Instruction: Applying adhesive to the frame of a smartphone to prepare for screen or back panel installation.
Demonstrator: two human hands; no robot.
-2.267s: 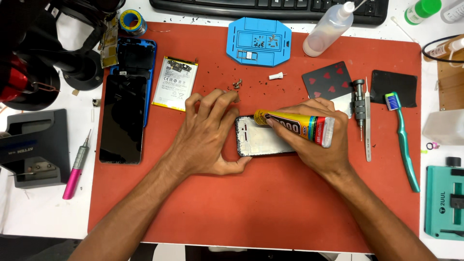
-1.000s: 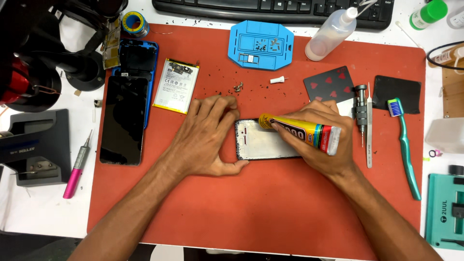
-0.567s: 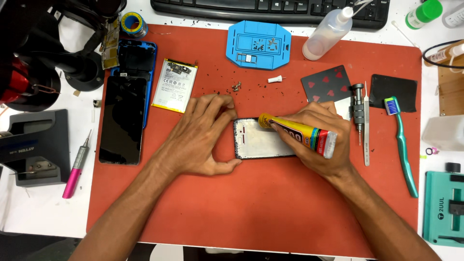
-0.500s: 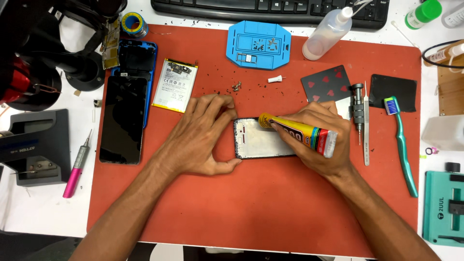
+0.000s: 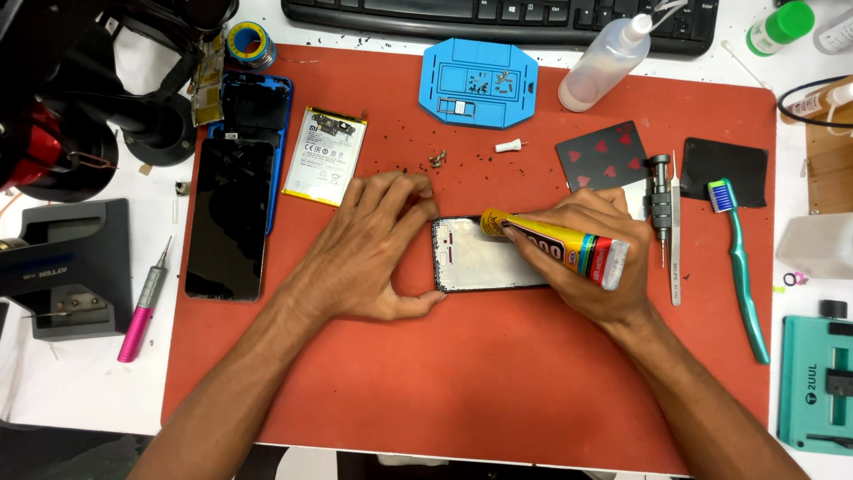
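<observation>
**Glue nozzle crept along the top edge of the phone frame**

The left hand (image 5: 369,249) lay spread and flat over the left end of the phone frame (image 5: 484,258), fingers curled round its upper corner and thumb tucked under the lower one, pinning it to the red mat (image 5: 462,382). The right hand (image 5: 582,253) was closed round a yellow glue tube (image 5: 555,247), the tube lying slantwise with its nozzle at about ten o'clock from the hand, touching the frame's top edge.

Compared with a couple of seconds earlier, the nozzle sat further left along that top edge, and the tube had tipped lower; the frame itself had barely moved. Judging by this, a bead of adhesive was being run along the rim, with the upper side partly covered and the other sides probably yet to do.

Around the work: a phone battery (image 5: 325,155) at eleven o'clock from the frame, a dark screen panel (image 5: 227,218) at nine, a blue parts tray (image 5: 478,83) at twelve, and a small screwdriver (image 5: 660,200), tweezers (image 5: 675,240) and green toothbrush (image 5: 737,258) at three.
</observation>
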